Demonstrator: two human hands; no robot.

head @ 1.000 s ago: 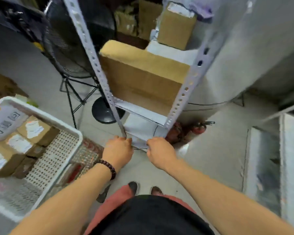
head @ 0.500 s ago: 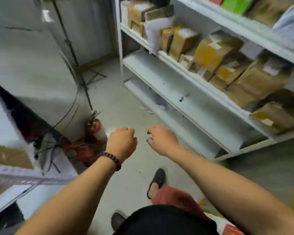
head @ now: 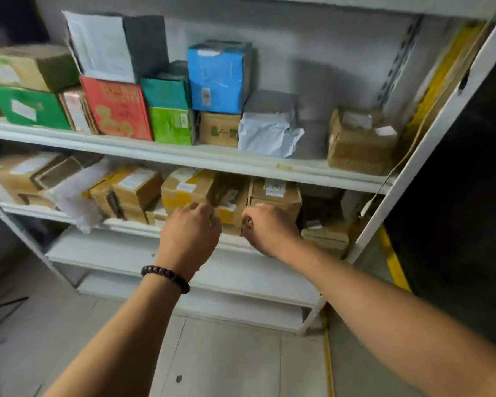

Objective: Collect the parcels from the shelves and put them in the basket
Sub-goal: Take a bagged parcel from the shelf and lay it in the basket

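Fingers [head: 204, 209] of the left hand [head: 189, 239] are curled in at the front corner of a brown parcel with yellow tape [head: 184, 193]. Whether they grip it or only touch it cannot be told. The right hand [head: 269, 229], just beside the left, has its fingers [head: 248, 223] curled toward the palm with nothing visible between them. It sits in front of a plain brown parcel [head: 275, 193]. A dark bead bracelet [head: 166, 277] circles the left wrist.

Both parcels stand on the middle shelf [head: 126, 223], with a darker box [head: 229, 190] between them. More brown labelled cartons [head: 138, 187] are packed along the same board to the left, blurred.

On the upper shelf [head: 184, 156] a blue box [head: 218, 75] rests on a small brown one. A red box [head: 116, 107] and a green box [head: 26, 107] stand further left, and a grey-white bag [head: 267, 133] lies to the right. Well apart from the bag, a taped brown carton [head: 358, 141] sits by the white upright [head: 413, 167]. Grey floor [head: 226, 359] spreads under the forearms, with a yellow line [head: 393, 259] on it at the right.
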